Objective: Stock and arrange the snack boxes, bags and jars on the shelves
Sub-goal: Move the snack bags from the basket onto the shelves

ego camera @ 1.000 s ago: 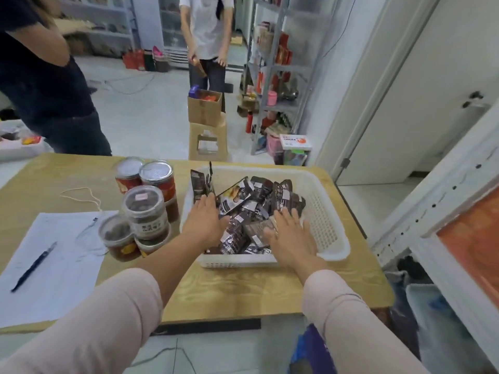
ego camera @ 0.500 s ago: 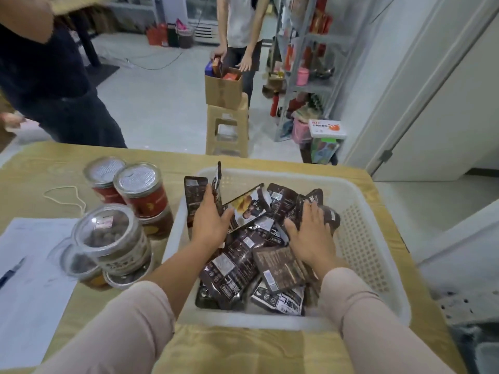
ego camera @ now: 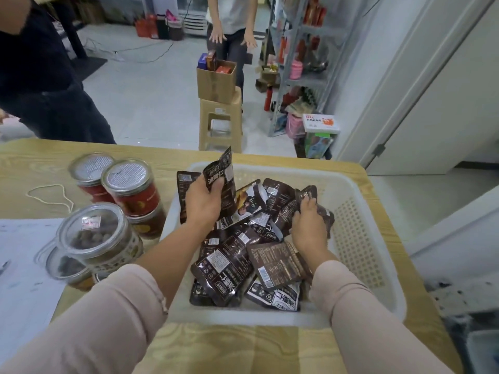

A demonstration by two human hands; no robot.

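A white plastic basket (ego camera: 359,238) on the wooden table (ego camera: 243,346) holds several dark brown snack bags (ego camera: 224,268). My left hand (ego camera: 202,203) grips a few upright bags (ego camera: 222,171) at the basket's left side, thumb across the front one. My right hand (ego camera: 309,225) curls round another bag (ego camera: 307,194) near the basket's middle. Left of the basket stand red-labelled jars with foil lids (ego camera: 127,182) and clear-lidded jars (ego camera: 94,233) stacked in twos. A metal shelf unit (ego camera: 299,63) with red and pink goods stands across the floor at the right.
A sheet of paper (ego camera: 19,265) and a loop of string (ego camera: 51,195) lie on the table's left. A cardboard box (ego camera: 216,82) sits on a plastic stool (ego camera: 220,122). One person (ego camera: 232,28) stands behind it, another in dark clothes (ego camera: 40,76) at far left.
My left hand has gathered and lifted bags upright at the basket's left. My right hand has closed round a bag. The person behind the box has let go of it.
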